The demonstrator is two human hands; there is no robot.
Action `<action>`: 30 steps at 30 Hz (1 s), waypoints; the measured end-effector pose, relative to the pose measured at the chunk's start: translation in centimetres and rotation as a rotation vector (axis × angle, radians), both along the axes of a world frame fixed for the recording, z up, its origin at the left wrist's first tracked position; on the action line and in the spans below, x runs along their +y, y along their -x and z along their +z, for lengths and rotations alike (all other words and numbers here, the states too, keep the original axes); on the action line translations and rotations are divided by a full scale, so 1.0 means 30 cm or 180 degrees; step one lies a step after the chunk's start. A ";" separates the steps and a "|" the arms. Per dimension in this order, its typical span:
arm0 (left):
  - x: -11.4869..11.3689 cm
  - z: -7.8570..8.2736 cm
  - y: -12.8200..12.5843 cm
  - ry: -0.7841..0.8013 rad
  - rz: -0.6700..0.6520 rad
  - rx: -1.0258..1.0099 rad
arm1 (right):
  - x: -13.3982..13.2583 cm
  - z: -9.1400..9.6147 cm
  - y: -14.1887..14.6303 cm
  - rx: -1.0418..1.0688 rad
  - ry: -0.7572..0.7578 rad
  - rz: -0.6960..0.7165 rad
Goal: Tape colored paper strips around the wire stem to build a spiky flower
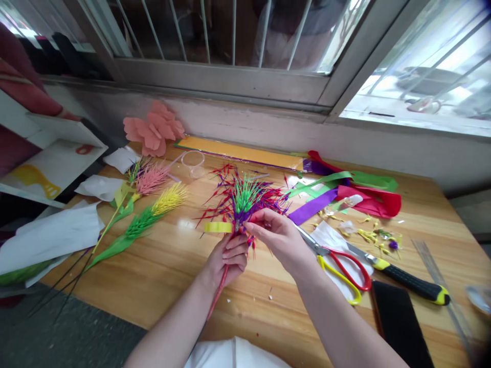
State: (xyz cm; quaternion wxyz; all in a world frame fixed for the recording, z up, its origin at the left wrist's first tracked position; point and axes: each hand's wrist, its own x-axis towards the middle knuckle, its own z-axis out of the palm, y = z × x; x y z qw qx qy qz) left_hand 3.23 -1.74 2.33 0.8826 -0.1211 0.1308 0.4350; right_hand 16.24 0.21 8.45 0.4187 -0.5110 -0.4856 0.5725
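My left hand (232, 258) is closed around the red-wrapped stem (218, 294) of a paper flower, held upright over the table. The flower's head (245, 197) has green spikes on top and purple ones around its base. My right hand (278, 235) pinches at that base from the right; what its fingertips hold is too small to make out. Close to my left fingers is a yellow tape strip or roll (218, 227), and whether it touches them I cannot tell. Behind the flower lie loose red and purple paper spikes (220, 197), partly hidden by it.
Finished paper stalks (140, 225) lie left, near white paper (49, 237) and a pink paper flower (155, 128). On the right are scissors (345, 268), a utility knife (410, 278), a black phone (401, 322), a clear ruler (441, 286) and coloured strips (368, 199). A window wall bounds the back.
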 end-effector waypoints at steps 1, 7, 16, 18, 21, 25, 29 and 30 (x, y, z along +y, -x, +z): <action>0.000 -0.003 -0.001 0.0003 -0.0027 -0.0052 | 0.006 -0.004 0.008 -0.0118 -0.0073 -0.0016; 0.007 -0.006 0.003 -0.0276 -0.0153 -0.0014 | 0.024 -0.027 0.032 -0.1155 -0.0585 -0.0116; 0.007 -0.016 0.016 -0.0371 -0.0150 0.0055 | 0.021 -0.037 0.044 -0.1741 -0.0951 -0.0124; 0.008 -0.015 0.016 -0.0414 -0.0127 0.0080 | 0.018 -0.031 0.051 -0.1875 -0.0980 -0.0097; 0.010 -0.009 0.015 -0.0475 -0.0123 0.0155 | 0.013 -0.020 0.061 -0.2057 -0.1064 -0.0098; 0.013 -0.007 0.014 -0.0582 -0.0092 0.0267 | 0.003 -0.012 0.069 -0.2367 -0.1289 -0.0183; 0.018 -0.011 0.012 -0.0669 -0.0087 0.0496 | -0.006 -0.017 0.074 -0.2679 -0.1592 -0.0260; 0.019 -0.011 0.010 -0.0687 -0.0102 0.0595 | -0.007 -0.021 0.076 -0.2755 -0.1699 -0.0288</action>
